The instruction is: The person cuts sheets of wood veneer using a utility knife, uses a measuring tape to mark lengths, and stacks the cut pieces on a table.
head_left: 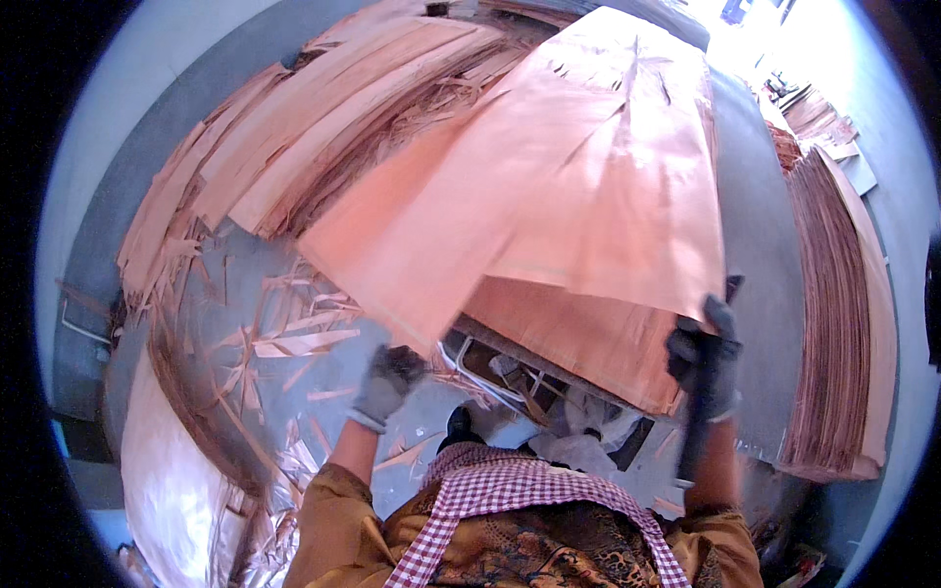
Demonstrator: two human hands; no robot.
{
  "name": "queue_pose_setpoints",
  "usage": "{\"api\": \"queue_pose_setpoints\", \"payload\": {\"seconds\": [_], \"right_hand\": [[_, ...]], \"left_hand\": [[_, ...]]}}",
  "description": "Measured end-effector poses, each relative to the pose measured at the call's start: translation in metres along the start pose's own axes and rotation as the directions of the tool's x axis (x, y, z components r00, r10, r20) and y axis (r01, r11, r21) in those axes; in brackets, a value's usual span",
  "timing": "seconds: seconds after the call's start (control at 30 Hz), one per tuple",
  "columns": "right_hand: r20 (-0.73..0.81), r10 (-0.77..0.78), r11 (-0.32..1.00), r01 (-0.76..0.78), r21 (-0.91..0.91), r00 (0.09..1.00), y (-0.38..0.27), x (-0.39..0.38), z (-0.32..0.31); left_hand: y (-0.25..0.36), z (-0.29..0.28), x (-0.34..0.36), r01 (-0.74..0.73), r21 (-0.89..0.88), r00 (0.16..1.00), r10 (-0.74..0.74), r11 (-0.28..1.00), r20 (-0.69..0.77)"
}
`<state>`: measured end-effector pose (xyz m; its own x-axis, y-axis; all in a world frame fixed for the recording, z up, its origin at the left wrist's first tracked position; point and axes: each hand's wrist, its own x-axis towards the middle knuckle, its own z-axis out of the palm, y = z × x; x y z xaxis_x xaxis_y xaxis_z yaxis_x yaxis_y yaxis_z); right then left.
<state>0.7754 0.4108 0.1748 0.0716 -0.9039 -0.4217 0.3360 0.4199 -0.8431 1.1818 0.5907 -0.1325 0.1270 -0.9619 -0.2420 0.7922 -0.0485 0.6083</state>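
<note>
A large pinkish-orange wood veneer sheet (588,186) stretches away from me over a stack of similar veneer sheets (578,328), its near left part folded or lifted at an angle. My left hand (392,377), in a grey and dark glove, is closed at the near left corner of this sheet; slight blur softens its fingers. At the near right corner is my right hand (714,358), gloved alike and closed around a long dark tool (698,431) that points down along my forearm. Its fingers meet the sheet's edge, but whether they pinch it is hard to tell.
Under the stack stands a metal frame (490,358) with plastic wrap (598,421) beside it. Veneer piles lie at the far left (343,108), near left (176,461) and right (833,323). Torn veneer scraps (304,343) litter the floor left of my feet.
</note>
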Motion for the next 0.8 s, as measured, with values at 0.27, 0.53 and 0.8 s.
{"api": "queue_pose_setpoints", "payload": {"seconds": [0.27, 0.53, 0.8], "right_hand": [[-0.275, -0.134, 0.890, -0.007, -0.456, 0.952, -0.019, 0.020, -0.230], [-0.221, -0.384, 0.859, 0.260, -0.441, 0.897, 0.063, -0.003, -0.337], [-0.472, -0.320, 0.936, 0.195, -0.294, 0.822, 0.131, -0.073, -0.359]], "left_hand": [[0.080, 0.076, 0.028, -0.103, -0.431, 0.952, -0.036, 0.897, -0.304], [0.031, 0.097, 0.036, -0.075, -0.172, 0.984, 0.045, 0.982, -0.170], [0.028, 0.122, 0.013, -0.200, 0.131, 0.946, 0.226, 0.971, -0.231]]}}
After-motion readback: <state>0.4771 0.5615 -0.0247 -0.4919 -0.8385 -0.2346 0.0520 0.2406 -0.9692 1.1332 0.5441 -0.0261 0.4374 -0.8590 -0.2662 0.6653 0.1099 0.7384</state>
